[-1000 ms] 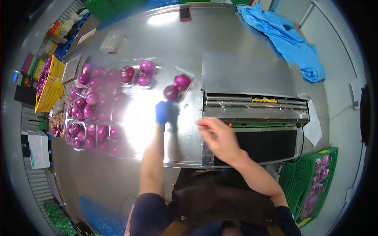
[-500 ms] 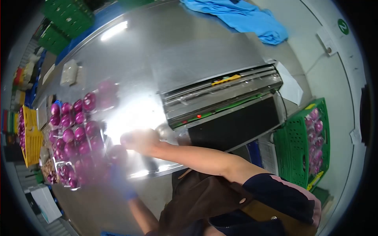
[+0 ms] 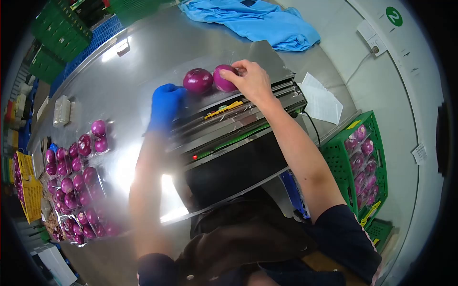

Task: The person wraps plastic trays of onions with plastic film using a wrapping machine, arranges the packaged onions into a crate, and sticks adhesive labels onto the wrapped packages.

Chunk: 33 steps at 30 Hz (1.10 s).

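Two peeled red onions, the left onion (image 3: pixel 198 80) and the right onion (image 3: pixel 225 78), sit side by side behind the rollers of the wrapping machine (image 3: pixel 229 131). Clear plastic shows around them. My right hand (image 3: pixel 254 81), bare, is closed on the right onion, thumb on its front and fingers at its far side. In a blue glove, my left hand (image 3: pixel 167 102) is just left of the left onion, fingers curled together. What they pinch, if anything, is hidden. A yellow strip (image 3: pixel 223 110) lies along the machine between my hands.
Several packs of red onions (image 3: pixel 71 186) stand on the steel table (image 3: pixel 143 62) to the left. At the right is a green crate (image 3: pixel 355 167) of packed onions. Blue cloth (image 3: pixel 253 21) lies at the back, paper (image 3: pixel 320 100) beside the machine, and a yellow crate (image 3: pixel 29 188) far left.
Both hands have moved up from the table's front edge to the back of the machine. My right hand now grips an onion there. The view has shifted, too.
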Each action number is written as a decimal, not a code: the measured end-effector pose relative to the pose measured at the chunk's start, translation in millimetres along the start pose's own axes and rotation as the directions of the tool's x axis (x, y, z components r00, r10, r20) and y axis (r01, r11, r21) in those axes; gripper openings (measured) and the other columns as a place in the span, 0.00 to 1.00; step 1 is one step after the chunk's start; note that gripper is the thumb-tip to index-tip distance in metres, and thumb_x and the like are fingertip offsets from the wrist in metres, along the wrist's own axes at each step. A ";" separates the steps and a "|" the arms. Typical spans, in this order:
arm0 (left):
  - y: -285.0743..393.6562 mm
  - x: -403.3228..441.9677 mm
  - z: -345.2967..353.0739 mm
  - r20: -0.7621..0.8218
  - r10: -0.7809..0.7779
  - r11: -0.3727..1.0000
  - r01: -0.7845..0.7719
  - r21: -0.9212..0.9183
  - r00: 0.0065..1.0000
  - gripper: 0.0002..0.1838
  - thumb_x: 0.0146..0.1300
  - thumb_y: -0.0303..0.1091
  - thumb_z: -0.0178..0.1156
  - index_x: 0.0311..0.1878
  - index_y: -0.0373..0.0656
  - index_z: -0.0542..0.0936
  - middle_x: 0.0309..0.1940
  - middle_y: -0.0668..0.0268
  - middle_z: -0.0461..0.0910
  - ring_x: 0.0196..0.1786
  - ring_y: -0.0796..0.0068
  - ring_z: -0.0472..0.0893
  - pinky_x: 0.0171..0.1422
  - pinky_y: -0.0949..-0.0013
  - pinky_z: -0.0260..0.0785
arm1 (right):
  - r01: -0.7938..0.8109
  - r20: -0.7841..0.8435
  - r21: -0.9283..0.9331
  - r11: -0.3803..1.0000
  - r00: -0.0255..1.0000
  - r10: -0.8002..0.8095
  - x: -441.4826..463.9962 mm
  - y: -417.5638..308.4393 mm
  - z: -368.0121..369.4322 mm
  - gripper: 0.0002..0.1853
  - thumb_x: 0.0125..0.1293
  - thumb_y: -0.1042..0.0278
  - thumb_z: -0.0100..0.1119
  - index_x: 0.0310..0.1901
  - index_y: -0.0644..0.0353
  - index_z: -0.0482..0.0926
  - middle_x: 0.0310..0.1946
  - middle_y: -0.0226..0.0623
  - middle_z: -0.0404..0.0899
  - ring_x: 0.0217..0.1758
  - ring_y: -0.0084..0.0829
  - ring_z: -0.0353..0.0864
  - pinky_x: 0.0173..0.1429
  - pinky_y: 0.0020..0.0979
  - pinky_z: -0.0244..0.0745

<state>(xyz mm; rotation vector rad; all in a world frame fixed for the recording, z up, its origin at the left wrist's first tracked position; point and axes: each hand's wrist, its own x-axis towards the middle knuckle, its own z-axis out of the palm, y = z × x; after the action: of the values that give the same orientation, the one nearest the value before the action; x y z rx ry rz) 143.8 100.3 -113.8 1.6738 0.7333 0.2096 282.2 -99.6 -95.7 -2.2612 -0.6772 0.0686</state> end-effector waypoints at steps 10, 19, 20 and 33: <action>-2.9 -111.8 -60.5 0.493 0.443 0.128 -0.597 0.792 0.749 0.43 0.40 0.23 0.63 0.66 0.60 0.70 0.67 0.62 0.65 0.58 0.55 0.69 0.65 0.57 0.61 | 0.744 0.526 -0.214 0.633 0.634 -0.567 -12.6 94.7 -109.5 0.25 0.54 0.69 0.64 0.55 0.40 0.75 0.59 0.23 0.69 0.35 0.29 0.82 0.36 0.28 0.78; -15.9 -98.5 -41.9 0.412 0.533 0.255 -0.605 0.754 0.739 0.17 0.52 0.28 0.61 0.47 0.49 0.81 0.48 0.62 0.80 0.39 0.68 0.76 0.48 0.67 0.70 | 0.415 0.412 0.278 0.866 0.763 -0.498 -9.2 115.0 -77.1 0.11 0.63 0.69 0.58 0.47 0.51 0.81 0.42 0.28 0.81 0.24 0.23 0.79 0.30 0.26 0.73; -32.5 -98.1 -46.9 0.270 0.695 0.430 -0.685 0.587 0.667 0.12 0.57 0.28 0.59 0.45 0.45 0.81 0.46 0.61 0.81 0.36 0.70 0.77 0.42 0.71 0.70 | 0.223 0.492 0.300 0.927 0.797 -0.351 -12.7 108.6 -82.1 0.09 0.65 0.69 0.57 0.46 0.54 0.81 0.37 0.29 0.83 0.22 0.21 0.77 0.28 0.24 0.71; -13.7 -98.9 -50.9 0.583 0.546 -0.200 -0.583 0.788 0.601 0.34 0.42 0.43 0.64 0.60 0.59 0.75 0.57 0.66 0.73 0.51 0.69 0.75 0.61 0.58 0.64 | 0.044 0.521 0.263 0.964 0.834 -0.180 1.4 87.4 -83.0 0.09 0.67 0.69 0.52 0.42 0.63 0.80 0.30 0.33 0.84 0.13 0.18 0.67 0.19 0.24 0.63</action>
<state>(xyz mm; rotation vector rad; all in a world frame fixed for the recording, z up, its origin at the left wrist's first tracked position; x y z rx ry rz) 35.5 86.6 -88.9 3.3306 -0.2503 0.3949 343.4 -203.4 -96.7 -1.9577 -1.0342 0.7217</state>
